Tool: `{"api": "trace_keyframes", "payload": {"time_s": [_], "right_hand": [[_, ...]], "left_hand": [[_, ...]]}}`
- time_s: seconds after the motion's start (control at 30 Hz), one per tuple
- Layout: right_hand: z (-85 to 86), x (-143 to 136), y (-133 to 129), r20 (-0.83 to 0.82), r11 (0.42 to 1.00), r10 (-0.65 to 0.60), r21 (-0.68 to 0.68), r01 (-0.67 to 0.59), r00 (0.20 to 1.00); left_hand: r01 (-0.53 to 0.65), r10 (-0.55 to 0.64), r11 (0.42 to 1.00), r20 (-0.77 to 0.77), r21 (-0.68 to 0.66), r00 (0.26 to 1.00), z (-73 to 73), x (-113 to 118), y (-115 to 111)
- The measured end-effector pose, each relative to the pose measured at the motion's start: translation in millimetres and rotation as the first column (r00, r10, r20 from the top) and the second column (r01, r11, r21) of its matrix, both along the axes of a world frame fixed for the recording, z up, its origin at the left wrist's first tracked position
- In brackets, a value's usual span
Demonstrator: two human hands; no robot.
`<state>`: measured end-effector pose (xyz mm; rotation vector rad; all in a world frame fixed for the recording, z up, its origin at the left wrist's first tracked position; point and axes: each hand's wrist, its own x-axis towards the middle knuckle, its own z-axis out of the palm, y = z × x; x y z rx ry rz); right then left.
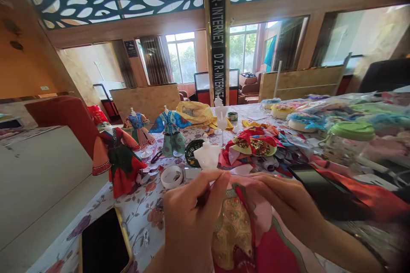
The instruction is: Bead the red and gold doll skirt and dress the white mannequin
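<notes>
L hand (194,204) & R hand (290,198) both pinch the red/gold garment's (233,232) top edge, prob. keeping it taut. Dressed mini mannequins (168,126) upright at far L, prob. so outfits hang free.

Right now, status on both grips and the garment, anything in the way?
Left hand: grip closed on red-and-gold garment, top edge. Right hand: at same edge, closure unclear. White doll form just beyond left hand.

Yellow-edged phone (105,241); green-lidded jar (348,140)
</notes>
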<state>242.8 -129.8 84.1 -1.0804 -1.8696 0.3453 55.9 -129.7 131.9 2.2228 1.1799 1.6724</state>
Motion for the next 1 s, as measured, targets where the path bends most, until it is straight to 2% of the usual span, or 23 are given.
{"api": "trace_keyframes", "payload": {"time_s": [0.13, 0.2, 0.27, 0.33, 0.47, 0.53, 0.63, 0.7, 0.77, 0.87, 0.93, 1.0], "right_hand": [[18.2, 4, -2, 0.043, 0.990, -0.094, 0.109, 0.089, 0.995], [27.7, 4, -1, 0.059, 0.986, -0.097, 0.140, 0.088, 0.994], [36.6, 3, 3, 0.077, 0.987, -0.073, 0.147, 0.061, 0.994], [44.8, 1, 9, 0.092, 0.988, -0.055, 0.147, 0.042, 0.994], [59.8, -4, 21, 0.112, 0.984, -0.058, 0.173, 0.038, 0.992], [67.3, -5, 28, 0.103, 0.980, -0.066, 0.196, 0.045, 0.992], [80.5, -5, 37, 0.090, 0.974, -0.071, 0.220, 0.050, 0.993], [91.8, -6, 43, 0.107, 0.967, -0.073, 0.250, 0.044, 0.992], [105.1, -7, 50, 0.112, 0.952, -0.079, 0.305, 0.041, 0.991], [126.1, -12, 60, 0.074, 0.936, -0.040, 0.353, 0.011, 0.996], [137.5, -16, 69, 0.041, 0.955, 0.022, 0.293, -0.033, 0.999], [145.3, -19, 79, -0.013, 0.982, 0.127, 0.139, -0.124, 0.992]], "left_hand": [[-0.032, 0.030, 0.999, -0.071, -0.015, 0.997, 1.6, -14, -7], [-0.016, -0.004, 0.990, -0.137, -0.138, 0.991, 3.1, -21, -7], [0.013, -0.070, 0.949, -0.171, -0.315, 0.983, 4.9, -27, -4], [0.071, -0.159, 0.875, -0.145, -0.478, 0.977, 6.7, -33, 1], [0.196, -0.372, 0.701, -0.117, -0.686, 0.921, 7.8, -50, 16], [0.207, -0.434, 0.591, -0.091, -0.779, 0.896, 7.1, -59, 22], [0.270, -0.441, 0.510, 0.021, -0.817, 0.897, 6.1, -71, 28], [0.340, -0.369, 0.496, 0.161, -0.799, 0.916, 7.9, -76, 31], [0.433, -0.263, 0.477, 0.346, -0.765, 0.901, 13.7, -77, 34], [0.573, -0.153, 0.508, 0.587, -0.643, 0.795, 28.7, -70, 41], [0.622, -0.124, 0.553, 0.683, -0.555, 0.719, 40.1, -63, 48], [0.636, -0.103, 0.578, 0.727, -0.511, 0.678, 50.4, -56, 57]]}}
